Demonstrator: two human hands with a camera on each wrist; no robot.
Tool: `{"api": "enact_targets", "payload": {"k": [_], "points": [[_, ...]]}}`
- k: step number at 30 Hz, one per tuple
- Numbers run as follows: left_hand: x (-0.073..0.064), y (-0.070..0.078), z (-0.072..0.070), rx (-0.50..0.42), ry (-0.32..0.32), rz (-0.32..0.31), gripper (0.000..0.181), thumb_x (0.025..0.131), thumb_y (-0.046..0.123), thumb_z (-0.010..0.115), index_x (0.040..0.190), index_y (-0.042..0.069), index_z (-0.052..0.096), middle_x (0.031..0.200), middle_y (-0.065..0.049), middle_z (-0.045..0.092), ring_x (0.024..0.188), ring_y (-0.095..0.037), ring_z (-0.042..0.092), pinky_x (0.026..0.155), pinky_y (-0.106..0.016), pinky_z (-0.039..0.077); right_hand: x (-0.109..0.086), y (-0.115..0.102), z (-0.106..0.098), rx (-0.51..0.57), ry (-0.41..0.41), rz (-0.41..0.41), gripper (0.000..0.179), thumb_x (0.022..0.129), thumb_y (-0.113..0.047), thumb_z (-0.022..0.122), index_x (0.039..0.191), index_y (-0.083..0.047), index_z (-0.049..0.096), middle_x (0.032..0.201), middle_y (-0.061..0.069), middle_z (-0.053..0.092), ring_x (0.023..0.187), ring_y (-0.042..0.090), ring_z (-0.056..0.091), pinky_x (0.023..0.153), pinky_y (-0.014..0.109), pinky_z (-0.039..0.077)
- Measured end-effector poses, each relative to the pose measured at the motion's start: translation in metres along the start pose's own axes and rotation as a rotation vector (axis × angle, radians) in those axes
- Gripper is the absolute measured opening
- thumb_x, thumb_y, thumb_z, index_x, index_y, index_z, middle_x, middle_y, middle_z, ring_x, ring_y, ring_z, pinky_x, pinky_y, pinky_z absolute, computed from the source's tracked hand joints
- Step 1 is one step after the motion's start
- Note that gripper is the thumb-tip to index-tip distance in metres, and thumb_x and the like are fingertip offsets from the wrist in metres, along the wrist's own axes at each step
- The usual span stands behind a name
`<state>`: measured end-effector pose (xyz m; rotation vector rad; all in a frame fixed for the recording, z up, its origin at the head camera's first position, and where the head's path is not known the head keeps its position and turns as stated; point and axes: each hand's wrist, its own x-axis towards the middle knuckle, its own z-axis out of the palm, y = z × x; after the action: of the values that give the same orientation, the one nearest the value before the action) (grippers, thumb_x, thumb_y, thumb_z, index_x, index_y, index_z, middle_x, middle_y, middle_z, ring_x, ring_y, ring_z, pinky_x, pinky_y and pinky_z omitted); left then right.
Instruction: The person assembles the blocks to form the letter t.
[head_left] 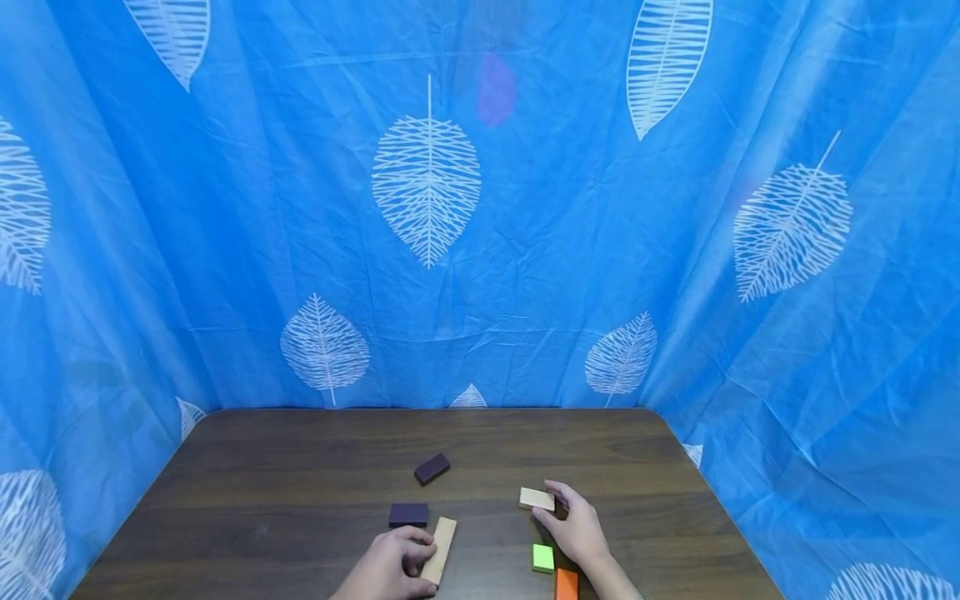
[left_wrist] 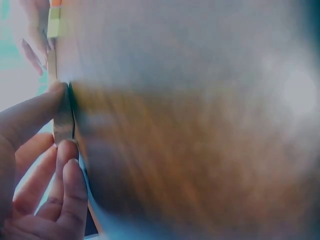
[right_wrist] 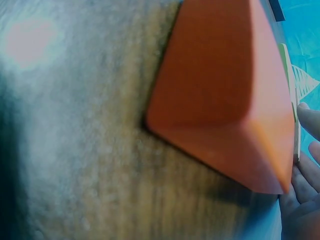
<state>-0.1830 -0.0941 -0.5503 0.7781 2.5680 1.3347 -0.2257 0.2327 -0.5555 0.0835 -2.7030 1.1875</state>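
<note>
- The left hand point(head_left: 393, 562) has the long pale block point(head_left: 442, 546) between its thumb and fingers; the block slants off to their right, its far end reaching past them.
- Just beyond that hand the wide dark block point(head_left: 408, 514) lies on the surface point(head_left: 285, 500), with the small dark block point(head_left: 432, 469) farther back.
- Well to the right, the short pale block point(head_left: 535, 498) has its right end between the thumb and fingers of the right hand point(head_left: 581, 527).
- Nearer the camera sit the yellow-green block point(head_left: 543, 558) and, just beside it, the orange block point(head_left: 567, 585).
- The left wrist view shows thumb and fingertips at opposite ends of the long block's visible edge; the right wrist view shows the orange block's corner up close, cropped in the head view.
- The left fingers curl to grip the long block, parted by it; the right fingers pinch the short one, only slightly apart.
</note>
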Motion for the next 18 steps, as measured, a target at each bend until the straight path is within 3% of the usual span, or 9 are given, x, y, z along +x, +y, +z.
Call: {"api": "enact_targets", "payload": {"k": [4,11,14,18], "points": [[-0.0038,0.0027,0.0043,0.056,0.049,0.039,0.045,0.074,0.014,0.090,0.109,-0.008,0.073,0.108,-0.009,0.066,0.070,0.002,0.055,0.061,-0.020,0.051,-0.0003,0.0001,-0.0009,0.001,0.000,-0.009,0.046,0.085,-0.016,0.083,0.125,-0.001,0.066,0.119,0.014,0.070,0.114,0.037,0.063,0.097,0.056,0.047],[-0.0065,0.0071,0.0088,0.352,0.116,0.143,0.042,0.074,0.029,0.091,0.103,0.001,0.079,0.102,-0.005,0.066,0.095,-0.017,0.065,0.081,-0.032,0.055,-0.0022,-0.0006,-0.0027,-0.010,-0.002,-0.008,0.043,0.085,-0.015,0.082,0.123,-0.002,0.068,0.120,0.017,0.069,0.116,0.038,0.062,0.099,0.056,0.046],[-0.0078,0.0071,0.0100,0.383,0.132,0.167,0.042,0.074,0.029,0.092,0.102,0.001,0.079,0.099,-0.005,0.066,0.093,-0.016,0.065,0.080,-0.031,0.056,-0.0026,-0.0005,-0.0030,-0.020,-0.004,-0.017,0.041,0.085,-0.015,0.082,0.122,-0.002,0.069,0.120,0.018,0.069,0.116,0.039,0.061,0.098,0.056,0.046],[-0.0105,0.0078,0.0093,0.391,0.122,0.140,0.043,0.074,0.029,0.091,0.102,0.000,0.079,0.098,-0.005,0.065,0.090,-0.014,0.064,0.077,-0.030,0.055,-0.0025,-0.0008,-0.0037,-0.034,-0.006,-0.029,0.038,0.087,-0.014,0.080,0.122,-0.003,0.070,0.121,0.019,0.069,0.117,0.040,0.061,0.099,0.056,0.045]]}}
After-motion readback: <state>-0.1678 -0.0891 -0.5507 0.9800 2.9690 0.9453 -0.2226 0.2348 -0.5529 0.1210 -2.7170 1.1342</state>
